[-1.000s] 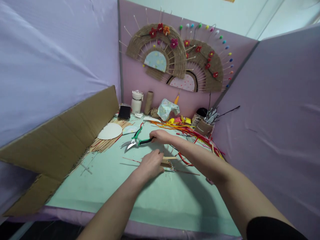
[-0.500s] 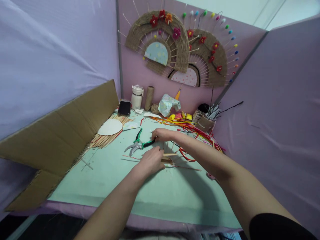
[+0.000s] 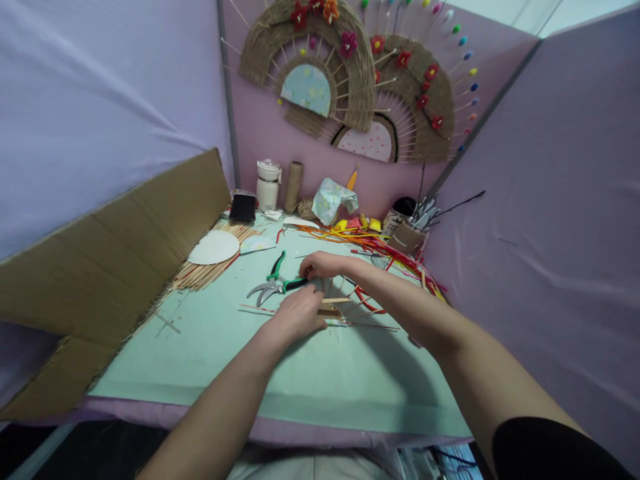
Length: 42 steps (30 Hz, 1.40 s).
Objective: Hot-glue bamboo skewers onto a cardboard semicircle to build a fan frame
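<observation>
My left hand [image 3: 300, 312] lies over a small cardboard piece [image 3: 331, 311], its fingers closed on the near-left part of it. Thin wooden sticks [image 3: 352, 310] fan out from this piece, and its left side is hidden under the hand. Just beyond, my right hand [image 3: 320, 265] is closed with the fingertips pinched and pointing down. Whatever lies between those fingertips is too small to make out. Green-and-black pruning shears [image 3: 270, 287] rest on the table left of both hands, blades spread, one handle reaching close to my right fingertips.
Wooden sticks under a white oval [image 3: 214, 247] lie at left beside a cardboard sheet [image 3: 125, 247]. Red and orange pipe cleaners [image 3: 370, 241] stretch across the back right. A white bottle [image 3: 269, 187], a twine roll [image 3: 294, 187] and a tool holder [image 3: 406, 237] stand behind.
The whole view has shifted slightly, so everything sits a little higher and further left in the picture. Both hands keep nearly the same place over the cardboard piece.
</observation>
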Available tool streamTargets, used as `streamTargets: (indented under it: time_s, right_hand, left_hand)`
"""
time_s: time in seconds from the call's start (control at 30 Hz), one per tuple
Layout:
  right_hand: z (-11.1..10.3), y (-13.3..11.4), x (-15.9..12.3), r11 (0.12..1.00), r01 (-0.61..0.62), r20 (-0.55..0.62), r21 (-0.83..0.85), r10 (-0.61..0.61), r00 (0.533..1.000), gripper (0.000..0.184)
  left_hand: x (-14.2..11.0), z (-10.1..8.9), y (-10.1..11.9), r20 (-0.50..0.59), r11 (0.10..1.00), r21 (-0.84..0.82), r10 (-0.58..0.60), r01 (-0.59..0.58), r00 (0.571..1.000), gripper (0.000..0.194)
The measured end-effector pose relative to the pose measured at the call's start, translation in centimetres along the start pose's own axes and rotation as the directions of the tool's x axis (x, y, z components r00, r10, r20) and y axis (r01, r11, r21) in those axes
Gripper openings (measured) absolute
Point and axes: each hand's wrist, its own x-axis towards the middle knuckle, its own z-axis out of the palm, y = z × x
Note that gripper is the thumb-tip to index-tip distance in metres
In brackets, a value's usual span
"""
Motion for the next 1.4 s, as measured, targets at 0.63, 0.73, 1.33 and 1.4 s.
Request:
streamTargets:
  time_s: [0.63, 0.73, 1.33, 1.4]
  right_hand:
    - [0.3, -0.3, -0.5, 0.997, -0.010, -0.079, 0.080, 0.016, 0.997, 0.029]
    - [0.5, -0.4, -0.6, 0.996, -0.003, -0.088, 0.090, 0.011, 0.996, 0.029]
    - [-0.2, -0.7, -3.0, 1.000, 0.013, -0.272, 0.024, -0.006, 0.962, 0.019]
    - [0.9, -1.4, -2.1, 1.000, 0.026, -0.237, -0.007, -0.027, 0.971, 0.020]
  left_hand:
    - [0.0, 0.4, -0.3, -0.022, 0.999, 0.014, 0.046, -0.045, 0.999, 0.034]
    - [0.1, 0.5, -0.3, -0.027, 0.998, 0.009, 0.057, -0.057, 0.998, 0.034]
    - [-0.9, -3.0, -5.8, -0.296, 0.906, -0.106, -0.423, 0.410, 0.856, 0.018]
    - [-1.0, -2.6, -5.8, -0.260, 0.904, -0.071, -0.425, 0.422, 0.867, 0.022]
